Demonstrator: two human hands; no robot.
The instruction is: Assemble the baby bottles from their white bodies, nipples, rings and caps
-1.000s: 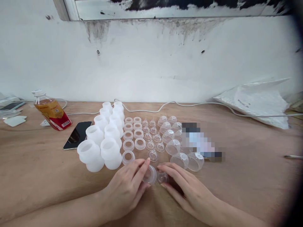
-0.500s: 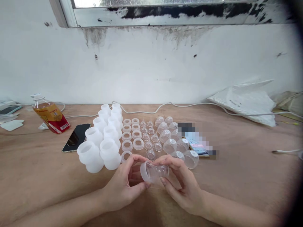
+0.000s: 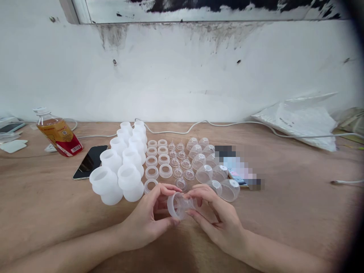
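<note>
My left hand [image 3: 146, 216] is closed around the rim of a translucent screw ring [image 3: 171, 206], tilted on its side just above the table. A clear bottle teat [image 3: 191, 203] sticks out of the ring's right side, pinched by the fingers of my right hand [image 3: 220, 218]. The fingers partly hide the teat. Beyond my hands stand rows of loose rings [image 3: 151, 173], clear teats [image 3: 189, 174] and clear dome caps [image 3: 204, 173]. White baby bottles [image 3: 110, 185] without tops stand in two rows to the left.
A dark phone [image 3: 90, 162] and a drink bottle [image 3: 59, 134] are at the left. Right of the caps lies a partly blurred phone-like object [image 3: 237, 170]. A white cable [image 3: 182, 132] runs along the wall, with a plastic bag [image 3: 298, 121] at the back right.
My right fingers have moved left, closer to the ring, and pinch the teat more tightly. My left hand keeps its hold on the ring. The view has tipped slightly downward.
</note>
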